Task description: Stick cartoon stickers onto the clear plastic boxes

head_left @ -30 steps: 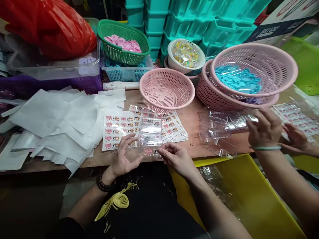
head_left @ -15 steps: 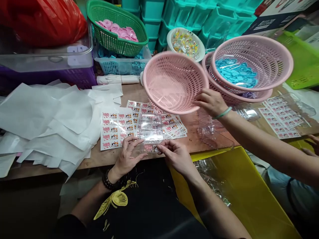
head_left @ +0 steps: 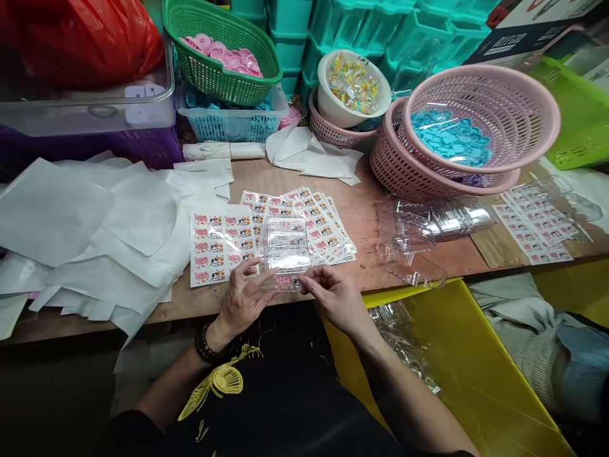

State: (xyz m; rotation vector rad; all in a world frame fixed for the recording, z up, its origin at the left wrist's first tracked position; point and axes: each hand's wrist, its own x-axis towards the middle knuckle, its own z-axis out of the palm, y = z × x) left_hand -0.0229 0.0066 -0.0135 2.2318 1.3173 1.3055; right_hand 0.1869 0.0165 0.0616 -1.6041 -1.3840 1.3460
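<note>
A clear plastic clamshell box (head_left: pixel 287 259) lies unfolded in front of me over the sticker sheets. On its near part is a sticker (head_left: pixel 283 282) with pink lettering and a cartoon cat. My left hand (head_left: pixel 244 297) grips the box's near left edge, its fingers reaching over the sticker. At the near right corner, my right hand (head_left: pixel 334 293) has thumb and forefinger pinched beside the sticker's cat end. Under and around the box lie several sticker sheets (head_left: pixel 221 244) printed with cats and pink lettering.
Peeled white backing papers (head_left: pixel 109 235) are heaped at left. Empty clear boxes (head_left: pixel 413 254) lie at right, by pink baskets (head_left: pixel 480 86) with blue pieces. Behind stand a white bowl (head_left: pixel 328 95) and a green basket (head_left: pixel 219 70). A yellow bin (head_left: pixel 476 355) sits below the table edge.
Another person's arm and the empty pink basket it held have left the view, uncovering white paper and the bowl's pink basket. My left fingers have moved inward over the sticker.
</note>
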